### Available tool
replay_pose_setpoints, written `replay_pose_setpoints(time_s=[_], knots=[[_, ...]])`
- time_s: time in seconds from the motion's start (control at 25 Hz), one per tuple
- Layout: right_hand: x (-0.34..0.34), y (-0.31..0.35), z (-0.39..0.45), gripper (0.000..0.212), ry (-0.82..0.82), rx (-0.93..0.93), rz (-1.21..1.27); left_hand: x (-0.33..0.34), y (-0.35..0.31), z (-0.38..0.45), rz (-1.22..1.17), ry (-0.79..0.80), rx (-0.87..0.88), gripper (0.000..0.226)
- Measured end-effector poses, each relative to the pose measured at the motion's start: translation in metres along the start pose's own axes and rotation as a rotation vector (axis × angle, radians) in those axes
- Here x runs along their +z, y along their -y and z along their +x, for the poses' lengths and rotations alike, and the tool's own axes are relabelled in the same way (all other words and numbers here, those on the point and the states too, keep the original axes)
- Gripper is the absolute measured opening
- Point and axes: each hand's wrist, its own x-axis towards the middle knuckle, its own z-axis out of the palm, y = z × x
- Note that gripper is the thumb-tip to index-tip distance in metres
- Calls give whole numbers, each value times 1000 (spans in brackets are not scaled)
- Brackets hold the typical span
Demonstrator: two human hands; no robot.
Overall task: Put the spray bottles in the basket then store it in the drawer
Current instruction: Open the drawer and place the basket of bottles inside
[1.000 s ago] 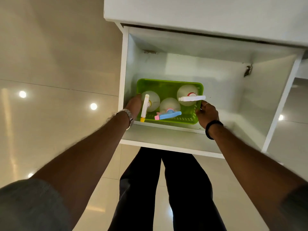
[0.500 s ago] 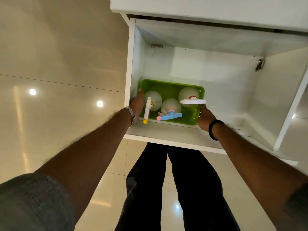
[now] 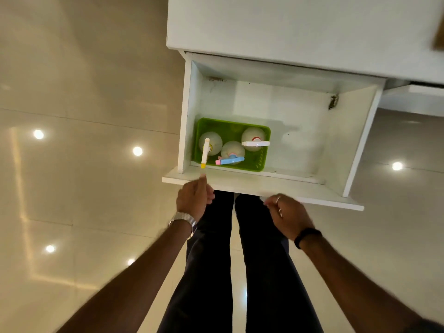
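Note:
A green plastic basket (image 3: pixel 260 162) rests in the front left corner of the pulled-out white drawer (image 3: pixel 264 185). Three clear spray bottles stand in it: one with a white and yellow nozzle (image 3: pixel 205 151), one with a blue and pink nozzle (image 3: pixel 230 160), one with a white nozzle (image 3: pixel 255 143). My left hand (image 3: pixel 193 199) is outside the drawer at its front panel, fingers curled, index finger raised toward the panel. My right hand (image 3: pixel 287 213) hovers just below the front edge, fingers loosely apart, holding nothing.
The drawer hangs out from a white cabinet (image 3: pixel 300 30) above it. Glossy beige floor tiles (image 3: pixel 84 188) reflect ceiling lights. My dark trouser legs (image 3: pixel 230 260) stand right under the drawer front. The drawer's right half holds nothing.
Both hands have let go of the basket and drawn back out of the drawer to its front edge. The basket stays in the drawer.

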Motion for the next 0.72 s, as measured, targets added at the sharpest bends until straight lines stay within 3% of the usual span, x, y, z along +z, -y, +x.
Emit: replay_pose_setpoints(time_s=[0.12,0.2,0.28,0.32,0.36,0.44,0.72], knots=[[19,-4,-23,22,16,248,155,16,20,-14,-171,145,-359,61],[26,-6,-7,28,-81,624,413,22,19,-11,-280,168,-469,68],[21,3,22,28,-194,1032,1098,30,0,-1,-533,162,-579,78],[15,10,34,23,-264,1121,1433,34,-14,7,-680,125,-641,82],[8,17,42,24,-339,1163,1680,37,-27,14,-814,69,-713,85],[-7,30,52,42,-447,1193,1932,39,-51,28,-957,-27,-855,87],[-52,52,77,56,-455,1169,1969,28,-88,49,-1021,19,-879,88]])
